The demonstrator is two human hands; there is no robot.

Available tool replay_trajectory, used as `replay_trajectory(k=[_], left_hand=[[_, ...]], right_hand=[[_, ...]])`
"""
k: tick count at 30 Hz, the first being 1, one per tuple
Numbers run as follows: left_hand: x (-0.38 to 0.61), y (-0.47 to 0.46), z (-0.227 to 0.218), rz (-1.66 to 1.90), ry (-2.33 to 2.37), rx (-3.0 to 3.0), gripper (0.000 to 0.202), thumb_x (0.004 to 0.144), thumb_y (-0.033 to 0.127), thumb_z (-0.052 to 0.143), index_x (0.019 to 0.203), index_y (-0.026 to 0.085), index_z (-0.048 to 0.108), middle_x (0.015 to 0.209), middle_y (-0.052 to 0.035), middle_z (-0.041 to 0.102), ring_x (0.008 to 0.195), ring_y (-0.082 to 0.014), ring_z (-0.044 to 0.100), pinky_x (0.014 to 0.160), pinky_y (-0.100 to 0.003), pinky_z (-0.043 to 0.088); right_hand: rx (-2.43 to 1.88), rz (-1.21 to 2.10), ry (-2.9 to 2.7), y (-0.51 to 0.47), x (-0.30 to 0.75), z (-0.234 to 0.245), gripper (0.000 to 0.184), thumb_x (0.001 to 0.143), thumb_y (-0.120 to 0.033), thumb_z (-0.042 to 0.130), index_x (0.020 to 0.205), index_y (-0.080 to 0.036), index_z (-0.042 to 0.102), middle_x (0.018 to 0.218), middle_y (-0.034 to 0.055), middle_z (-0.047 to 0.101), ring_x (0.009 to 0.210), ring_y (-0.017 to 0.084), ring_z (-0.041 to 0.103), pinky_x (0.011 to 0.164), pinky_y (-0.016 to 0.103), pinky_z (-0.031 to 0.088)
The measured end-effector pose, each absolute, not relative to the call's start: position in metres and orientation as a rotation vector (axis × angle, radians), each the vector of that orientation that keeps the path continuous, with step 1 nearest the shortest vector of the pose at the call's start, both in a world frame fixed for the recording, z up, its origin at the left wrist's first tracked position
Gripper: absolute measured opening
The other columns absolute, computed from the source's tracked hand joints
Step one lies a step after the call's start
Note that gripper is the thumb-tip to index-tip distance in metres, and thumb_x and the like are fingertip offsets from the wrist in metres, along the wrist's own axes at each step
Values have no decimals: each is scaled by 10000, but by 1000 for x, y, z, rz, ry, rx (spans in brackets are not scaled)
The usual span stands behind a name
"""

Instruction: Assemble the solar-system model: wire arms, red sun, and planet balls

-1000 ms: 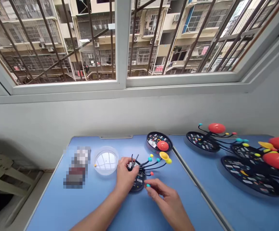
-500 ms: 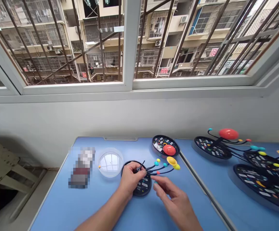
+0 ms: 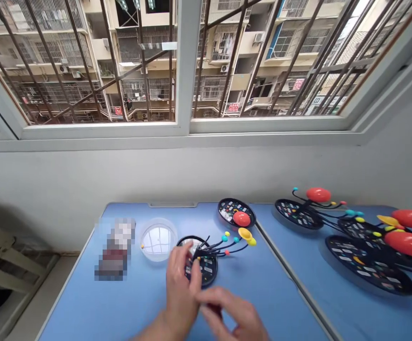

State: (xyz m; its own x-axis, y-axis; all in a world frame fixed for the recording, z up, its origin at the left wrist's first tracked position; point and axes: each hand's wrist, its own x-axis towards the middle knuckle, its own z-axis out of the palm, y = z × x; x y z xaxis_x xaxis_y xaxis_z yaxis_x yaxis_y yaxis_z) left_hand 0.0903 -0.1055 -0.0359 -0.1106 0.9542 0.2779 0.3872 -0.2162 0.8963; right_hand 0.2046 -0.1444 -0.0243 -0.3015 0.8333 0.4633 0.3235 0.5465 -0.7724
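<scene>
A solar system model with a round black base (image 3: 206, 272) lies on the blue table. Curved black rods (image 3: 215, 247) rise from its hub toward the right, tipped with small coloured balls and a yellow ringed planet (image 3: 244, 233). At the base's left side is my left hand (image 3: 184, 279), its thumb and fingers apart, close to the hub. My right hand (image 3: 236, 312) is lower and to the right, against the left wrist from this view. Its thumb and forefinger are bent close together; anything between them is too small to make out.
A clear round dish (image 3: 158, 240) with a tiny orange ball stands left of the base. Behind, another black base (image 3: 236, 213) carries a red dome. Several assembled models (image 3: 369, 265) stand on the right table, past a seam. A blurred-out object (image 3: 116, 248) lies at left.
My left hand has loosened its pinch at the hub and drawn back slightly toward me. My right hand has moved down and left, its fingertips closing together. The view has shifted a little.
</scene>
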Motion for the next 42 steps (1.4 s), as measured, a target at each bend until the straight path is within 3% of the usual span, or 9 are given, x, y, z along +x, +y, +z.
replay_trajectory(k=[4, 8, 14, 19, 23, 33, 42], left_hand=[[104, -105, -39, 1103, 1324, 1714, 364, 805, 176, 374, 1097, 138, 588, 800, -76, 658, 654, -157, 573, 602, -254, 447], [118, -87, -45, 957, 1329, 1764, 423, 791, 164, 388, 1183, 111, 537, 706, -65, 669, 549, -152, 546, 533, -251, 417], [119, -81, -51, 1023, 1266, 1700, 311, 797, 196, 402, 953, 144, 666, 674, -46, 660, 501, -122, 529, 500, -223, 415], [118, -86, -57, 1031, 1195, 1422, 295, 781, 254, 448, 941, 144, 672, 588, -19, 616, 477, -115, 534, 447, -199, 421], [120, -87, -59, 1038, 1083, 1275, 281, 774, 284, 466, 896, 140, 674, 665, -35, 638, 513, -115, 560, 469, -199, 447], [124, -88, -64, 1098, 1001, 1201, 233, 746, 227, 469, 827, 130, 666, 639, -24, 598, 507, -105, 551, 477, -192, 442], [122, -89, -60, 1113, 1015, 1233, 225, 733, 187, 444, 740, 149, 666, 574, 1, 557, 483, -95, 532, 475, -180, 425]], right_hand=[[-1316, 872, -1582, -131, 245, -37, 186, 775, -346, 552, 878, -214, 635, 724, 17, 668, 653, 150, 622, 600, 213, 497], [-1404, 945, -1336, -121, 256, -34, 275, 708, -448, 593, 790, -187, 623, 668, 35, 658, 590, 158, 593, 542, 242, 489], [-1293, 1138, -1170, -106, 253, -31, 300, 673, -415, 657, 846, -170, 663, 721, 48, 669, 594, 136, 547, 559, 251, 458], [-1177, 1332, -997, -97, 253, -39, 290, 636, -386, 713, 823, -172, 655, 686, 32, 652, 582, 115, 534, 551, 238, 435], [-1151, 1414, -959, -96, 253, -40, 289, 619, -388, 729, 811, -181, 664, 653, 13, 627, 579, 109, 527, 552, 236, 427], [-1361, 1124, -1354, -98, 252, -23, 245, 673, -397, 664, 815, -197, 667, 719, 20, 631, 630, 140, 540, 612, 267, 472], [-1418, 667, -1804, -100, 253, -18, 165, 771, -329, 550, 820, -222, 665, 831, 55, 670, 844, 217, 606, 694, 298, 490]])
